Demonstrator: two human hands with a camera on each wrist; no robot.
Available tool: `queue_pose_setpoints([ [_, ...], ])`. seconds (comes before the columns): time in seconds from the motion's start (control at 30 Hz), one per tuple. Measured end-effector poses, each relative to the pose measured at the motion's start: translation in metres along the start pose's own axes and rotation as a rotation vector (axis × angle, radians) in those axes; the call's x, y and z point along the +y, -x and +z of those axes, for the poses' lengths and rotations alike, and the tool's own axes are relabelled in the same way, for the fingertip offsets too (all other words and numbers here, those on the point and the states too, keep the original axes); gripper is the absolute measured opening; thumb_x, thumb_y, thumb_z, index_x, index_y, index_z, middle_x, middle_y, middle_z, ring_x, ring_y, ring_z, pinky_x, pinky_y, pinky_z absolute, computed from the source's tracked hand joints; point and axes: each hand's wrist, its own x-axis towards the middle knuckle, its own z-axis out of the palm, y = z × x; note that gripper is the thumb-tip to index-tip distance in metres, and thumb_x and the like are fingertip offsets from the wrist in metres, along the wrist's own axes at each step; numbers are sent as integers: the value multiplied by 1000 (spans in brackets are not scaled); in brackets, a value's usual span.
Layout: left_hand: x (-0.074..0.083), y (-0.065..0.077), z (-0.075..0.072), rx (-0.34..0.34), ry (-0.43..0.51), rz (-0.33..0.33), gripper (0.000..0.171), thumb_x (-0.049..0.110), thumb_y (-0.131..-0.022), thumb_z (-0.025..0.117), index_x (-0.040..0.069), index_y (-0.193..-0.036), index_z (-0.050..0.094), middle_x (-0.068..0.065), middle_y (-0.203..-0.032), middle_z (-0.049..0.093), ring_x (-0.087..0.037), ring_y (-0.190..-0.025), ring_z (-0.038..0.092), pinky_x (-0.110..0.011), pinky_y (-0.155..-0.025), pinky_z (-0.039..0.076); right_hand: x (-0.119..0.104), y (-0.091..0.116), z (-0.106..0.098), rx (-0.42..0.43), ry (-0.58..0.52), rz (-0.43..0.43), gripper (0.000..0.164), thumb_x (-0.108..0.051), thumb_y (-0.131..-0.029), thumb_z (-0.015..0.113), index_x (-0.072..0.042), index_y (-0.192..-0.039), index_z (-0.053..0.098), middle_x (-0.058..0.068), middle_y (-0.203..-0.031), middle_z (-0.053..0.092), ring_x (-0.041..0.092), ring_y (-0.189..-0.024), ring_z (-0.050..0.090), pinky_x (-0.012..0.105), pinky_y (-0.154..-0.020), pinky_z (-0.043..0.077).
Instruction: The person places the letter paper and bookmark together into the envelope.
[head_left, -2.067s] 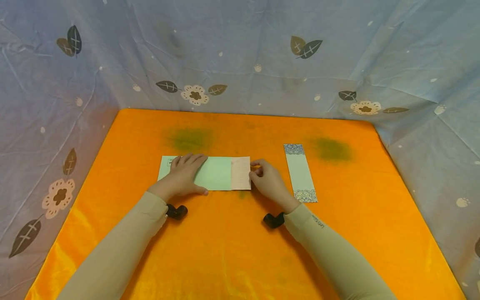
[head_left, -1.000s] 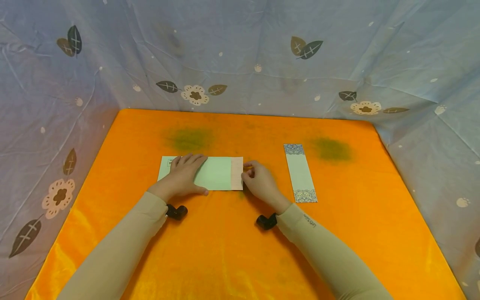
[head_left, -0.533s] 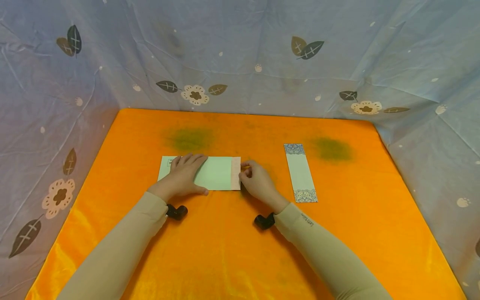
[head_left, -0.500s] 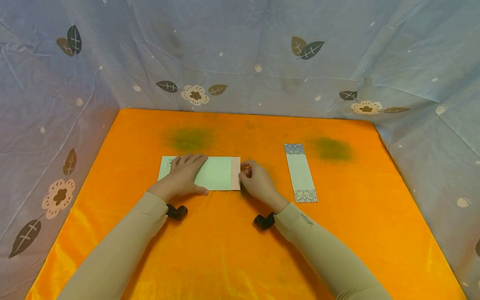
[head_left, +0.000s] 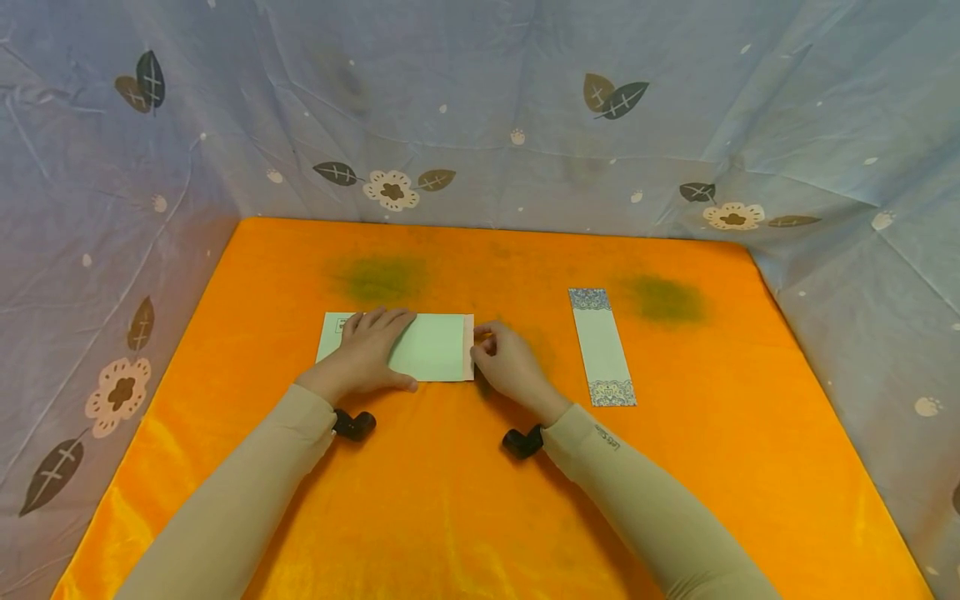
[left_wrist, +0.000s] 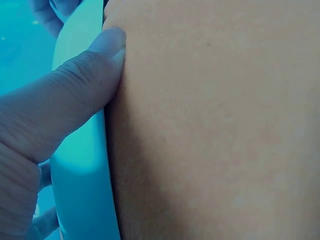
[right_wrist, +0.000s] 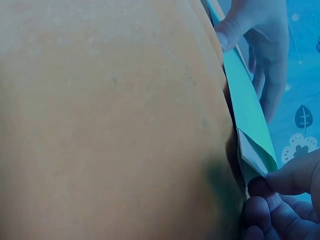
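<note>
A pale green envelope (head_left: 435, 348) lies flat on the orange cloth in the head view. My left hand (head_left: 363, 354) rests across its left part with fingers spread, hiding much of the printed end; the left wrist view shows the thumb (left_wrist: 95, 75) on the near edge. A narrow margin of pinkish paper (head_left: 468, 347) sticks out of the envelope's right end. My right hand (head_left: 512, 364) pinches that paper's outer edge between thumb and fingers. In the right wrist view, the paper (right_wrist: 253, 154) sits between the parted layers of the envelope's mouth.
To the right lies a pale paper strip (head_left: 602, 346) with lacy patterned ends. An orange cloth (head_left: 465, 500) covers the table, with two dark green smudges. Grey-blue floral curtains (head_left: 480, 100) enclose the back and sides. Black wrist devices (head_left: 354, 425) sit at both cuffs.
My right hand has moved left with the pinkish paper, which has slid further into the envelope, so its visible margin is much narrower. The left hand and envelope have stayed in place.
</note>
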Motion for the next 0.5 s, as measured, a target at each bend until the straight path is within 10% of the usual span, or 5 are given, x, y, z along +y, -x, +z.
queue_pose_setpoints([
  [0.5, -1, -1, 1, 1, -6, 0, 111, 59, -69, 80, 15, -155, 23, -9, -158, 21, -38, -144, 9, -59, -111, 2, -6, -2, 6, -25, -4, -22, 27, -18, -98, 54, -7, -122, 60, 2, -85, 61, 19, -60, 51, 29, -54, 44],
])
